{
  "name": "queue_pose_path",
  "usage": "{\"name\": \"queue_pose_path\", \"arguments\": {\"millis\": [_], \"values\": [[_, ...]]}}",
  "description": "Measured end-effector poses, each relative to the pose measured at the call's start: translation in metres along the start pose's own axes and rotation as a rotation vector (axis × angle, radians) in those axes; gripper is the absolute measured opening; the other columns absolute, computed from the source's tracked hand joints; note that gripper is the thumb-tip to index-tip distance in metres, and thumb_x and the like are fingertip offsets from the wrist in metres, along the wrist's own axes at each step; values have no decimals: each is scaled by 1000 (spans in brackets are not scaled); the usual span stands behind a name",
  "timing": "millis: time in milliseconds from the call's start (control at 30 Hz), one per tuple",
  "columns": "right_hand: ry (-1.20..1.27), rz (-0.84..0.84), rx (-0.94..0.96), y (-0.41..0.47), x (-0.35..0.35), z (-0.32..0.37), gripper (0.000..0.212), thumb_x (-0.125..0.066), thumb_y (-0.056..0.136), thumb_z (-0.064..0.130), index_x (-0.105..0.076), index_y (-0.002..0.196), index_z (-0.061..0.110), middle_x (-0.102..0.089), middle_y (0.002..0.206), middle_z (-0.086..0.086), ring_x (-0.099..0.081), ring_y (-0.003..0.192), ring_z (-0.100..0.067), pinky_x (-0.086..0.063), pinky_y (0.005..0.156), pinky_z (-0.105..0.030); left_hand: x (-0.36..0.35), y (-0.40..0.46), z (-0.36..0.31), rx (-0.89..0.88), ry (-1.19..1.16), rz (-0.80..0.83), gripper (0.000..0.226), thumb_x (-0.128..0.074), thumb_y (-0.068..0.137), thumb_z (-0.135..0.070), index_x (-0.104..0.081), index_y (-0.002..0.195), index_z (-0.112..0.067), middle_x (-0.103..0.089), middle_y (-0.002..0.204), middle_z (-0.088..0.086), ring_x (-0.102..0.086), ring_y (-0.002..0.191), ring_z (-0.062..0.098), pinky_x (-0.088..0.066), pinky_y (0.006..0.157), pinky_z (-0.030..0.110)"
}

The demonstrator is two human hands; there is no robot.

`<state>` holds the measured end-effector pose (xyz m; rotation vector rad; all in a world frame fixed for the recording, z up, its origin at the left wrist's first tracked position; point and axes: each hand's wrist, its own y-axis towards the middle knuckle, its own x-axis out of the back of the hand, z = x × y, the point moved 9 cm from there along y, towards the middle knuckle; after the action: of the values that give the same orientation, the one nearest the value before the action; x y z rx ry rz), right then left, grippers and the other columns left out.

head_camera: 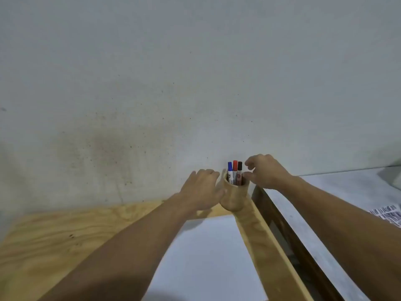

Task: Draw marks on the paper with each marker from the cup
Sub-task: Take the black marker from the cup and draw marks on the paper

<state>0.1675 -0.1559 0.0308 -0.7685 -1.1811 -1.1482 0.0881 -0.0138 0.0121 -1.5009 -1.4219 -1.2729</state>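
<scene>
A wooden cup (235, 197) stands at the far right corner of the plywood table (54, 240), against the wall. Three capped markers stick up out of it: a blue one (230, 170), a red one (235, 168) and a dark brown one (239, 170). My left hand (200, 187) lies flat against the cup's left side, fingers spread. To the right of the markers hovers my right hand (268, 170), fingers curled and apart, thumb tip close to the dark brown marker, holding nothing. A white sheet of paper (208, 257) lies on the table in front of the cup.
A grey wall (173, 83) rises directly behind the table. The table's right edge (277, 253) drops off to a dark frame and a grey floor. A printed sheet (388, 213) lies at the far right.
</scene>
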Motion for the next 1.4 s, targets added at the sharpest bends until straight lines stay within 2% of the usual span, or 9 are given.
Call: {"name": "queue_pose_path", "arguments": {"millis": [167, 267, 433, 633, 900, 1033, 1200, 1333, 1400], "values": [[98, -43, -72, 17, -18, -18, 48, -68, 86, 35, -61, 126, 10, -68, 120, -8, -63, 106, -25, -53, 92, -38, -12, 12, -9, 40, -187, -83, 33, -52, 89, -29, -55, 109, -3, -63, 112, 14, -55, 106, 33, -47, 86, 42], [177, -86, -89, 25, -30, -25, 47, -67, 87, 33, -61, 126, 6, -68, 120, -11, -64, 104, -25, -53, 90, -35, -28, 20, -3, 118, -409, -153, 17, -57, 87, -35, -50, 84, -20, -57, 85, -4, -55, 84, 22, -42, 64, 31], [358, -93, -99, 38, -43, -31, 47, -68, 88, 32, -62, 126, 5, -68, 119, -11, -65, 103, -27, -53, 91, -35, -46, 35, 4, 168, -556, -229, 33, -55, 84, -48, -58, 104, -21, -63, 100, -4, -58, 90, 19, -53, 78, 43], [465, -109, -91, 39, -46, -30, 23, -67, 89, 25, -71, 98, 4, -72, 98, -12, -68, 89, -27, -56, 83, -35, -57, 39, 12, 193, -620, -247, 46, -57, 82, -51, -60, 122, -28, -69, 108, -2, -62, 96, 18, -56, 80, 43], [626, -270, 11, 31, 12, -18, 21, -58, 95, 17, -61, 114, 8, -73, 105, -9, -68, 98, -24, -52, 93, -41, -59, 42, 10, 163, -630, -215, 42, -57, 84, -49, -57, 120, -28, -66, 111, -4, -61, 96, 16, -56, 82, 42], [669, -349, 142, 14, 49, 10, 25, -47, 100, 20, -55, 123, 13, -66, 98, -5, -68, 84, -14, -55, 80, -32, -43, 36, 21, 257, -715, -296, 55, -55, 89, -45, -44, 136, -19, -52, 137, 1, -50, 122, 20, -47, 98, 39], [544, -246, 269, -4, 44, 42, 30, -58, 95, 22, -67, 124, 22, -70, 95, -6, -63, 71, -12, -50, 60, -20, 9, 23, 37, 215, -993, -418, 34, -61, 90, -19, -58, 123, -13, -68, 109, 7, -64, 98, 19, -52, 86, 32], [438, -126, 263, -10, 18, 58, 21, -68, 88, 20, -76, 107, 15, -76, 92, -9, -68, 79, -23, -57, 72, -38, 21, 6, 53, 184, -1111, -379, 31, -62, 86, -3, -62, 116, -11, -72, 93, 12, -68, 78, 20, -58, 80, 38], [402, -54, 269, -12, 4, 67, 16, -70, 85, 18, -78, 100, 15, -76, 85, -8, -67, 71, -22, -56, 66, -36, 21, -4, 59, 161, -1101, -370, 30, -65, 83, 2, -65, 110, -11, -69, 93, 17, -68, 74, 20, -59, 78, 38]]}}
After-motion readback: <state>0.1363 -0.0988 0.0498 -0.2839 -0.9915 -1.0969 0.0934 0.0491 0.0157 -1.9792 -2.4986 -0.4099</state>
